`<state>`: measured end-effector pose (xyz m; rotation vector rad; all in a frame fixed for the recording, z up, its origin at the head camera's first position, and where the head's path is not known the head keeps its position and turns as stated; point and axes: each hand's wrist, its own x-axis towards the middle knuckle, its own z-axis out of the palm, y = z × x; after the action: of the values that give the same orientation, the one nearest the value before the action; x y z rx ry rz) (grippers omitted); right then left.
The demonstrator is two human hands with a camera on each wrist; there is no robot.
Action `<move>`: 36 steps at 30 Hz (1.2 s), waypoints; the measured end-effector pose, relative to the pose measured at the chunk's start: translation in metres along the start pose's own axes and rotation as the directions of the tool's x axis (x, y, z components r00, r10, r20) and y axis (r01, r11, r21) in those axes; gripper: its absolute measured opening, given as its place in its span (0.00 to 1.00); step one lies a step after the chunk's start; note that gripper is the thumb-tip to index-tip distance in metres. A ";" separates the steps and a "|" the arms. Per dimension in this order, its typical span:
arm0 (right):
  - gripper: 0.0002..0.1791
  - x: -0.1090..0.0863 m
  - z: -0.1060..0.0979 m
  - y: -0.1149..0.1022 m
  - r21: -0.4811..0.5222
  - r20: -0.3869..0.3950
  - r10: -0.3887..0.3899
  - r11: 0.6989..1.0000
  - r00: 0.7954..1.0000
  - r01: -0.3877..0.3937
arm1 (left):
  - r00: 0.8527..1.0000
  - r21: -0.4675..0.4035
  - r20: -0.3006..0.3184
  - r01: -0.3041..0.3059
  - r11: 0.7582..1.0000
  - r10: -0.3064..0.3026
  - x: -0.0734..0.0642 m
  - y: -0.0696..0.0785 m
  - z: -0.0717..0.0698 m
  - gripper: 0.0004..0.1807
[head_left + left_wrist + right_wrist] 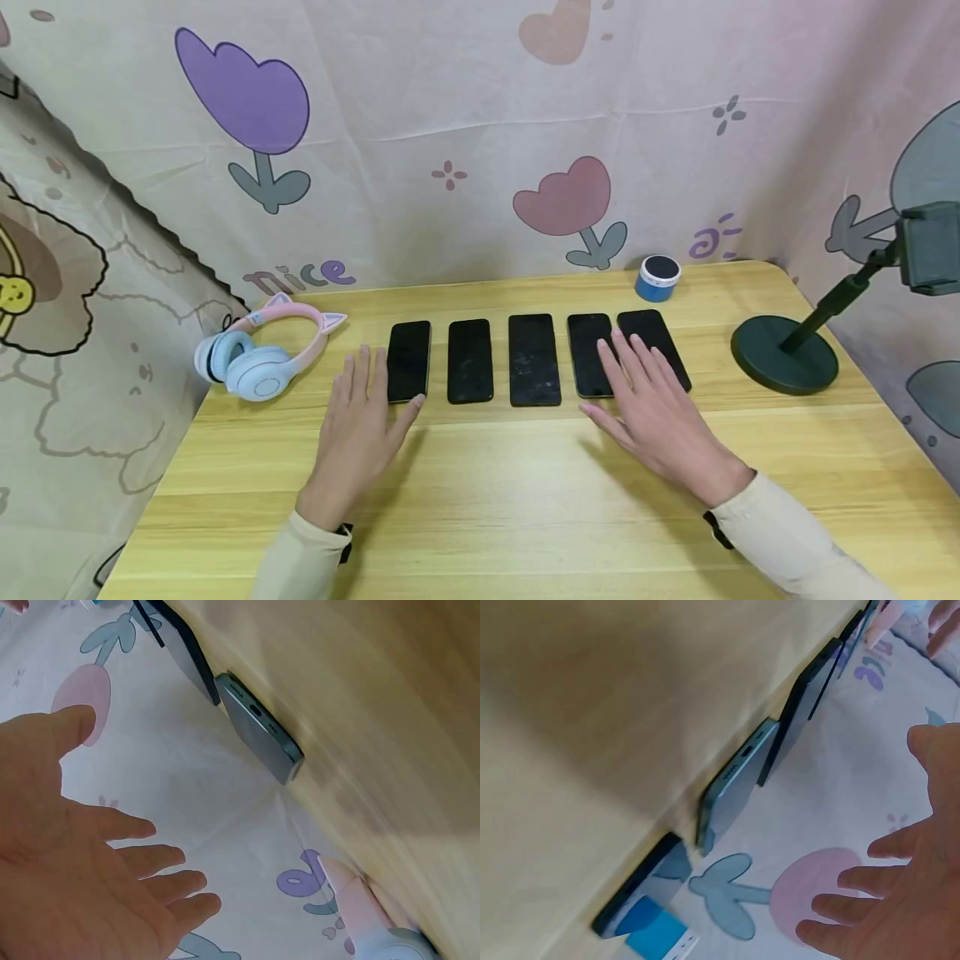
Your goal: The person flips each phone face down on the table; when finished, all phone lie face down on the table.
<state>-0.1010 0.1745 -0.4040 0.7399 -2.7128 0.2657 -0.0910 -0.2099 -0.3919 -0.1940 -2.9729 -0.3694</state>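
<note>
Several black smartphones lie in a row on the wooden table, screens up. My left hand, fingers straight, is held just left of the leftmost phone, its thumb near that phone's lower edge. In the left wrist view, space separates the hand from the nearest phone. My right hand is spread before the two rightmost phones, partly covering the fourth phone and the tilted end phone. The second phone and the larger middle phone lie between the hands. Neither hand holds anything.
Pink and blue cat-ear headphones lie at the table's left edge. A small blue and white cylinder stands at the back right. Farther right is a dark green stand with a round base. A patterned curtain hangs behind.
</note>
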 end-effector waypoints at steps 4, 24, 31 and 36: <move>0.46 0.014 0.001 -0.007 0.001 -0.002 -0.043 0.999 0.999 0.043 | 1.000 -0.037 -0.003 0.005 0.999 -0.005 0.005 -0.006 -0.003 0.48; 0.44 0.070 0.020 -0.046 0.171 0.087 -0.137 0.978 0.987 0.121 | 0.993 -0.184 0.062 0.109 0.977 -0.099 0.027 -0.027 -0.005 0.46; 0.44 0.087 0.027 -0.062 0.241 0.177 -0.138 0.966 0.974 0.094 | 0.984 -0.206 0.105 0.161 0.965 -0.141 0.038 -0.032 -0.004 0.45; 0.44 0.101 0.034 -0.075 0.310 0.227 -0.155 0.948 0.961 0.080 | 0.976 -0.214 0.137 0.199 0.956 -0.172 0.045 -0.036 -0.003 0.45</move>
<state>-0.1529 0.0557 -0.3931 1.0836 -2.8814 0.6016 -0.1399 -0.2398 -0.3908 0.0442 -3.0669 -0.7470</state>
